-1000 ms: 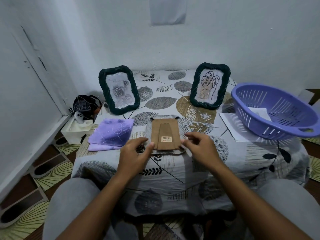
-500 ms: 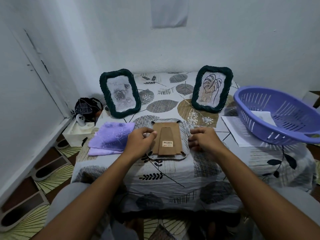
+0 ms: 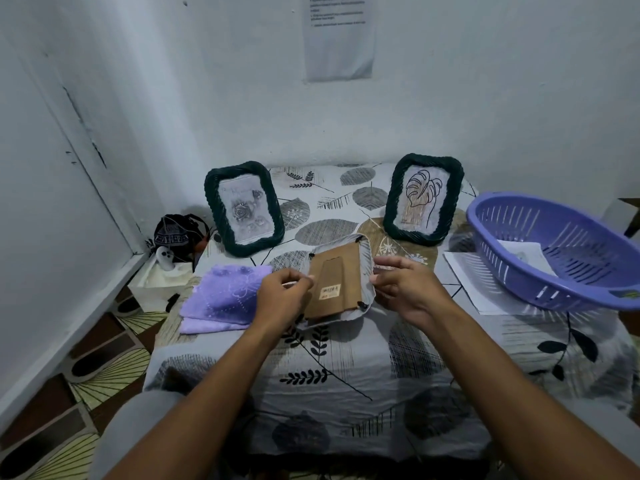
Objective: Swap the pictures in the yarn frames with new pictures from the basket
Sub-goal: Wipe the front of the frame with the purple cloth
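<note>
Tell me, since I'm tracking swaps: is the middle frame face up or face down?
Face down: the middle frame shows its brown backing board and stand.

Pale, bluish-white plastered walls (image 3: 485, 81) meet in a corner, one bearing a taped sheet of printed paper (image 3: 339, 36). A low table draped in a white leaf-patterned cloth (image 3: 346, 358) stands against them. The floor (image 3: 86, 375) shows brown and yellow fan-patterned covering.

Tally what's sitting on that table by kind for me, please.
Yarn frames: 3, two dark green standing, one grey face down
Purple basket: 1
Purple cloth: 1
Paper sheet under the basket: 1
Total: 6
</note>
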